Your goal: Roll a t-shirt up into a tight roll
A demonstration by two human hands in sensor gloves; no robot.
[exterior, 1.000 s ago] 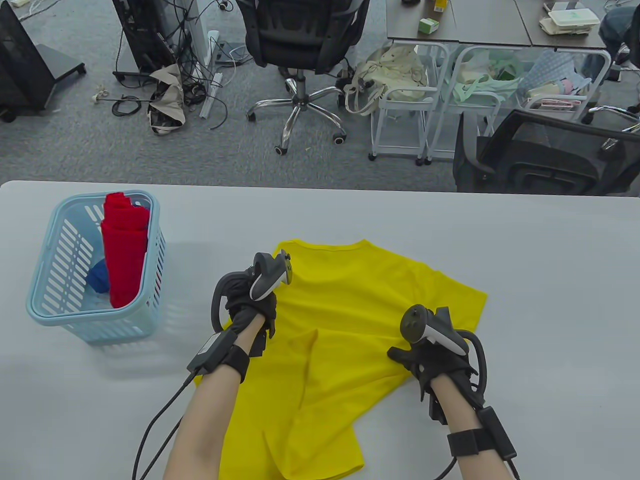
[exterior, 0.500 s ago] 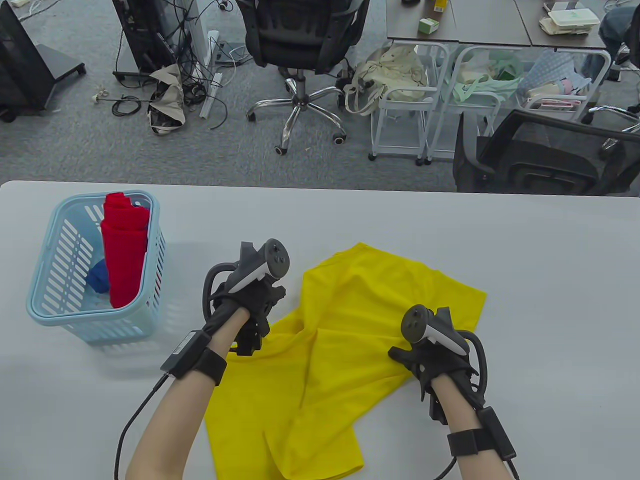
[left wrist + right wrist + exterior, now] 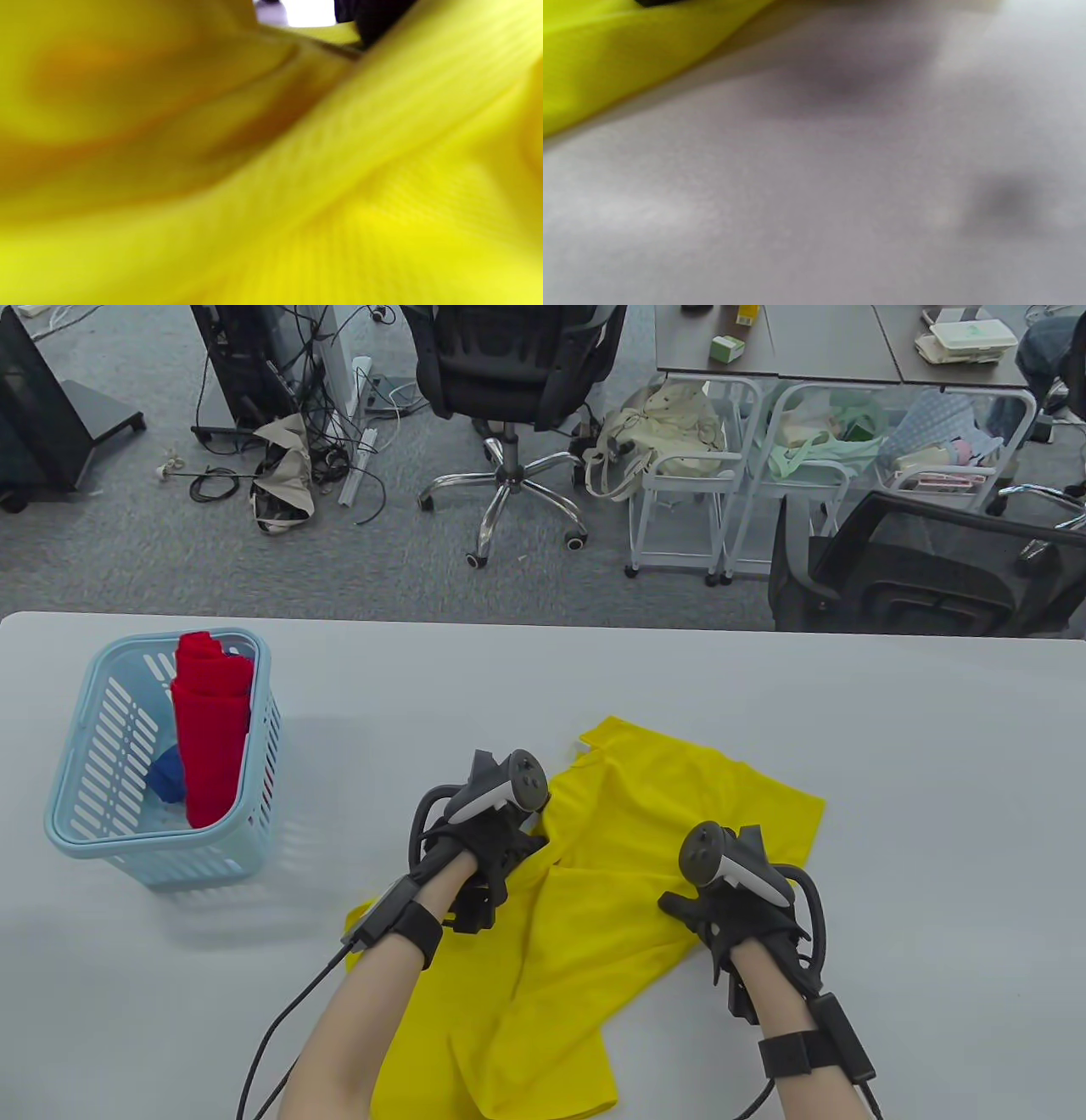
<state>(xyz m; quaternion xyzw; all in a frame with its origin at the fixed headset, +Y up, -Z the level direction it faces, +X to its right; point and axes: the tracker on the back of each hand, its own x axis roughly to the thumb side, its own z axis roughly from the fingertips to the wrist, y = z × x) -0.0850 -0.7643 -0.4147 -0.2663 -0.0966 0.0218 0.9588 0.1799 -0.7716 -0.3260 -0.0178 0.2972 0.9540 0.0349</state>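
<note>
So the yellow t-shirt (image 3: pixel 645 848) is lying crumpled on the grey worktop (image 3: pixel 933 780), roughly centre and a bit toward the near edge. It's not rolled at all yet; the left side is folded over toward the middle, with a loose flap running down to the near edge and a sleeve sticking out to the right.

The left hand (image 3: pixel 488 848) is on the shirt's left part, right at the folded-over bit. The fingers look curled into the fabric, so I'd say it's gripping the cloth, though the tracker on top hides most of the fingers. The left wrist view is just a blurry wall of yellow fabric (image 3: pixel 297 178), so the camera is pressed right up against it.

The right hand (image 3: pixel 730 916) sits at the shirt's right edge, fingers pointing left and resting on the cloth. Whether they're flat or pinching the edge, I honestly can't tell. The right wrist view only shows blurry worktop and a strip of yellow in the top left corner.

Off to the left, well apart from the shirt, there's a light blue basket (image 3: pixel 85 823) with a red roll (image 3: pixel 212 729) standing up in it and something blue (image 3: pixel 167 776) tucked beside that.
</note>
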